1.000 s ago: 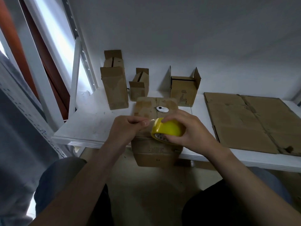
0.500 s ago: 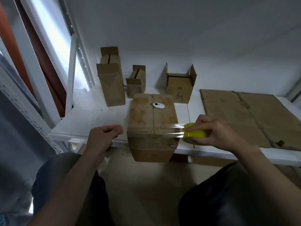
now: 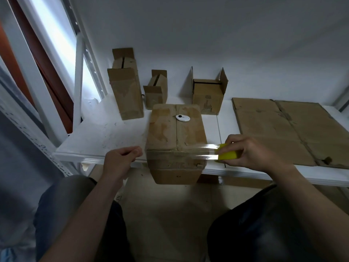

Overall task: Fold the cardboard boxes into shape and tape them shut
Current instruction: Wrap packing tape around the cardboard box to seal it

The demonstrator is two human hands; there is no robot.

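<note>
Worktop [image 3: 105, 133] spreads white in front of you, flattened cardboard [image 3: 279, 129] lying on its right side. Your box [image 3: 175, 140] sits at the near edge, its near end hanging out over the floor, flaps shut along a centre seam. Three more boxes wait at the far wall: a tall box [image 3: 126, 91] on the left, a small box [image 3: 155, 89] beside it, an open box [image 3: 207, 95] further right. Your right hand [image 3: 251, 154] is clamped on the yellow tape roll [image 3: 227, 154], just right of the box; your left hand [image 3: 120, 159] has fingers pinched together near the box's left side, seemingly on the tape's free end. Clear tape strip [image 3: 205, 152] stretches taut across the box's near end. Watch it: let the tension slacken and the strip could wrinkle or stick to itself. Press down hard on that overhang and the box might tip off the edge, taking the little white cutter [image 3: 182, 118] on its lid along too.
</note>
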